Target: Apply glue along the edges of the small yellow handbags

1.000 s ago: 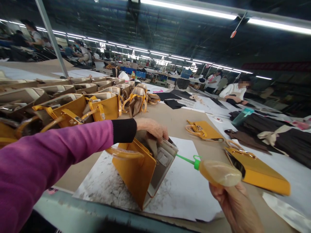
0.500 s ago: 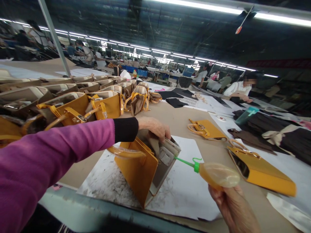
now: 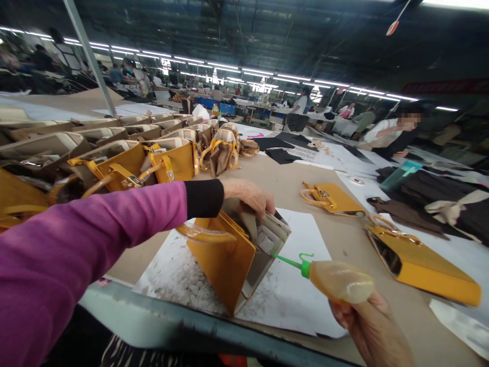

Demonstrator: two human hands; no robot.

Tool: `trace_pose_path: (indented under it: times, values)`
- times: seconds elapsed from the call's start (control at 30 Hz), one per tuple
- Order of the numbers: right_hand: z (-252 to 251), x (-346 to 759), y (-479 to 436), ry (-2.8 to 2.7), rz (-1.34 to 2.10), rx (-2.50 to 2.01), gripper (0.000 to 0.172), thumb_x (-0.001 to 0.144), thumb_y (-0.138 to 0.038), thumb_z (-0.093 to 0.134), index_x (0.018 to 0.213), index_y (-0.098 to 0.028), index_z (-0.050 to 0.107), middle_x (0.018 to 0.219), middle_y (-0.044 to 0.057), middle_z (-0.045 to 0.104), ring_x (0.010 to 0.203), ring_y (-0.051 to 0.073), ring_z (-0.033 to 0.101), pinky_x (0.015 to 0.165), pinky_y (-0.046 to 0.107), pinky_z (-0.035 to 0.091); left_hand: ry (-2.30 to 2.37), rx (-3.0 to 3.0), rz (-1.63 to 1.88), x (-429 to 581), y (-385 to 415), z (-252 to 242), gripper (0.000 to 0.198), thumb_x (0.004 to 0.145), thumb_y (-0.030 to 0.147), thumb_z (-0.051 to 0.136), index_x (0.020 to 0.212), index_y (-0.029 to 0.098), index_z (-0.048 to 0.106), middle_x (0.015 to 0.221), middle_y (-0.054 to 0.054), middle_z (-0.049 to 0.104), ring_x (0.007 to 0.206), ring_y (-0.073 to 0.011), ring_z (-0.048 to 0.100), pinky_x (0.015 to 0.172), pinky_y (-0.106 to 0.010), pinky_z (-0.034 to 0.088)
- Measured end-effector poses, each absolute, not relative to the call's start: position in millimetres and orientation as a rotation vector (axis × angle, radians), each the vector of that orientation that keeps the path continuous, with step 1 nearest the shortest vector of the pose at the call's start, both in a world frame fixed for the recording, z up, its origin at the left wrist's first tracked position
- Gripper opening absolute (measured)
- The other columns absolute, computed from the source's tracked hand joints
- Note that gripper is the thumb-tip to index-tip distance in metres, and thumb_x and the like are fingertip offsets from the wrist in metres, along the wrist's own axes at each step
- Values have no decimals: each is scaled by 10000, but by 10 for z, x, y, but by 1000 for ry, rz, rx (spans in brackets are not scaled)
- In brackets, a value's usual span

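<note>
Your left hand reaches over the top of a yellow bag, its fingers curled down onto the upper edge and gripping it. The bag stands tilted on a white sheet that is smudged dark on its left part, and the sheet lies on the brown surface right in front of you. The bag's mouth faces right, showing you a grey lining with a small pale patch. One of its handles sticks out to the left, below your cuff.

Your right hand has its fingers wrapped round the lower part of a squeeze bottle with a yellowish filling. The bottle lies nearly level, its green nozzle pointing left, with the tip at the bag's mouth; you cannot tell from here whether it touches the lining.

To your right, a smaller-looking yellow bag and a nearer one lie flat. Rows of similar bags stand to your left. Beyond the right-hand bags are a teal bottle, dark cloth and a seated co-worker.
</note>
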State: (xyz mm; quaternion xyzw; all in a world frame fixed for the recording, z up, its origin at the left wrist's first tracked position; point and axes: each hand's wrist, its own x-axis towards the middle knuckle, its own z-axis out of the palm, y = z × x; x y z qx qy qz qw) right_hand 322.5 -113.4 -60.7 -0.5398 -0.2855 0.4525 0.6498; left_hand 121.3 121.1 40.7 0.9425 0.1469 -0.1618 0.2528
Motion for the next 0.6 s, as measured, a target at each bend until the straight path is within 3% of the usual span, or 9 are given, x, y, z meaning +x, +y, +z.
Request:
trace_pose_path:
  times: [0.1,0.17,0.43,0.6]
  values:
    - [-648,3195,-1176,-657,1053,-1246,347,475,-340,870,694,-159,671,438,-25,452,372,109,406,315,197,310,380,2569,-417,1211,1209,404,149,711,107,565,817,144,663,749,14,642,667,-116,496,589,-188,373]
    - [-679,3174,-1205,-673,1067,-1258,338,512,-372,854,715,-162,682,450,-11,480,377,110,415,320,195,311,372,2573,-405,1208,1208,400,149,703,102,570,810,141,666,751,11,646,683,-117,498,607,-186,377]
    - [-775,3070,-1277,-735,1115,-1299,317,606,-419,802,743,-160,681,480,30,550,377,123,449,335,201,328,388,2614,-438,1213,1186,366,124,726,148,549,789,160,655,641,31,578,574,-103,457,506,-207,308]
    - [-920,3083,-1331,-752,1164,-1303,323,604,-385,803,798,-157,682,507,41,579,390,143,480,342,216,348,355,2652,-424,1201,1139,388,132,736,125,547,789,164,662,740,30,623,650,-105,478,547,-202,305]
